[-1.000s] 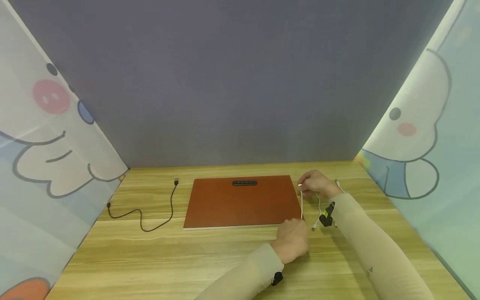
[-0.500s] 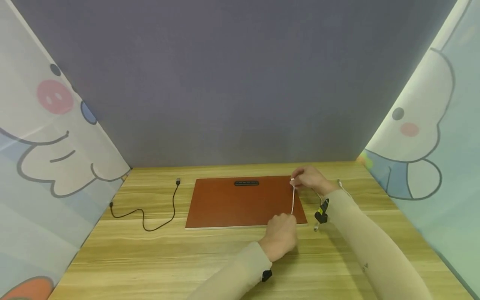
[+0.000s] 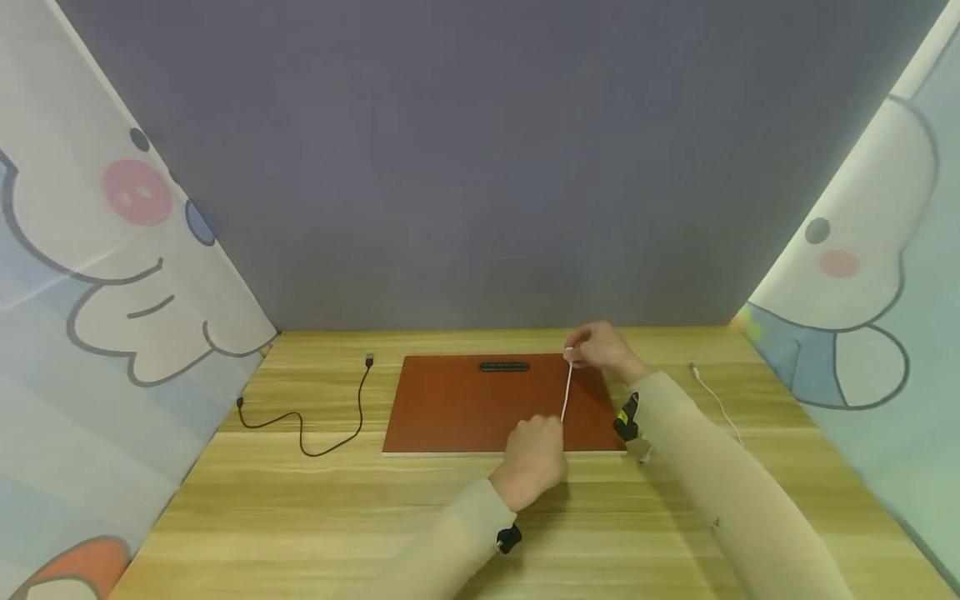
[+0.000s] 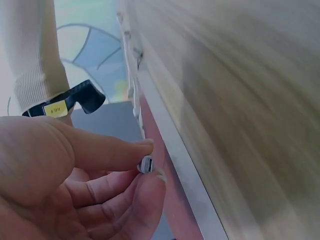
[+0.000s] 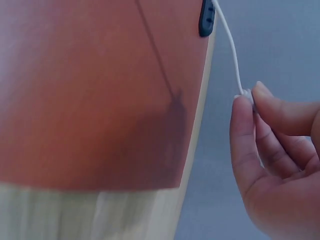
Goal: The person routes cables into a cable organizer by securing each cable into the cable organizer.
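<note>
A white USB cable runs fairly straight between my two hands, above the right part of a red-brown board. My left hand, at the board's front edge, pinches the cable's small plug between thumb and finger. Farther back, my right hand pinches the other end near the board's back right corner. In the right wrist view, thumb and fingertips partly hide that end's plug. A black slotted cable holder lies at the board's back edge, to the left of my right hand.
Left of the board lies a black USB cable in a loose curve. To the right is a white cable, partly under my right forearm; another white plug shows near the board's front right corner. A grey wall rises behind the table.
Both hands have carried the white cable left, from the board's right edge to above its right part. The head view has shifted slightly. The black cable and the board stay in place.
</note>
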Demonstrator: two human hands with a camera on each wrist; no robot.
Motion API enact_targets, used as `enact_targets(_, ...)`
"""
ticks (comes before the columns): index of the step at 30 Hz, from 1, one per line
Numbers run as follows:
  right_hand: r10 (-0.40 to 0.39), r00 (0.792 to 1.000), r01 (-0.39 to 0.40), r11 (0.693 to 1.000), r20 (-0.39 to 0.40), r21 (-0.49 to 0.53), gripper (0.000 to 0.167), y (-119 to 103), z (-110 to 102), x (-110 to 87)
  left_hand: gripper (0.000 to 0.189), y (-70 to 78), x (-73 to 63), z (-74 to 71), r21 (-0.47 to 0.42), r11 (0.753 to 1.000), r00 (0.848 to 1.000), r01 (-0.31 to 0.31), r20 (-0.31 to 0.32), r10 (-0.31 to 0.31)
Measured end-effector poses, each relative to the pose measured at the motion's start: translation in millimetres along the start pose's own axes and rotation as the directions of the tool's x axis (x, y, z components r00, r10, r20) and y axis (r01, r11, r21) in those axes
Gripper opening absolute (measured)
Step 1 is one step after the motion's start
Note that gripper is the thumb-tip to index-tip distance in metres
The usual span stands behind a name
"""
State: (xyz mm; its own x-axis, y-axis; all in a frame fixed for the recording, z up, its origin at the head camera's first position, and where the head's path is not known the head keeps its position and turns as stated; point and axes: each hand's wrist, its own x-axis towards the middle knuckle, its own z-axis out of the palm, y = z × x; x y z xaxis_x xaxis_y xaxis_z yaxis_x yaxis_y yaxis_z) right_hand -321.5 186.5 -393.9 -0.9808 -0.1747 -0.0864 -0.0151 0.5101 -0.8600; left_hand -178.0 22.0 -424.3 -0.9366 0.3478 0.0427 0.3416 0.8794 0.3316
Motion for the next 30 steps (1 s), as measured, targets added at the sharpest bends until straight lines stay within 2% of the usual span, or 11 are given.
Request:
enact_targets(5, -0.064, 0.998, 0.064, 0.997, 0.001, -0.049, 0.025, -10, 9, 10.3, 0.02, -13.3, 1.6, -3.3, -0.033, 0.999, 0.999, 0.03, -0.018, -0.031)
enact_targets(9, -0.114, 0.993, 0.116, 0.993, 0.043, -0.038, 0.025, -18, 20, 19.5, 0.022, -23.6, 0.2, -6.2, -0.055, 0.997, 0.998, 0.054, -0.015, -0.055)
enact_targets(13, -0.127, 0.99, 0.13, 0.99, 0.059, -0.049, 0.021, -24, 29, 25.8, 0.022, -33.2, 0.0, -9.0, -0.087, 0.994, 0.997, 0.073, -0.021, -0.075)
enact_targets(17, -0.133, 0.99, 0.135, 0.99, 0.038, -0.052, 0.017, -29, 38, 32.0, 0.024, -42.9, 0.3, -14.8, -0.13, 0.986, 0.994, 0.103, -0.027, -0.107)
enact_targets(21, -0.151, 0.988, 0.151, 0.988, 0.016, -0.023, 0.016, -36, 49, 37.2, 0.028, -53.1, -0.1, -22.4, -0.163, 0.976, 0.989, 0.144, -0.006, -0.147)
enact_targets(30, -0.158, 0.987, 0.156, 0.983, -0.013, -0.1, 0.017, -49, 64, 44.7, 0.034, -67.0, 0.3, -25.4, -0.189, 0.963, 0.981, 0.193, 0.011, -0.194)
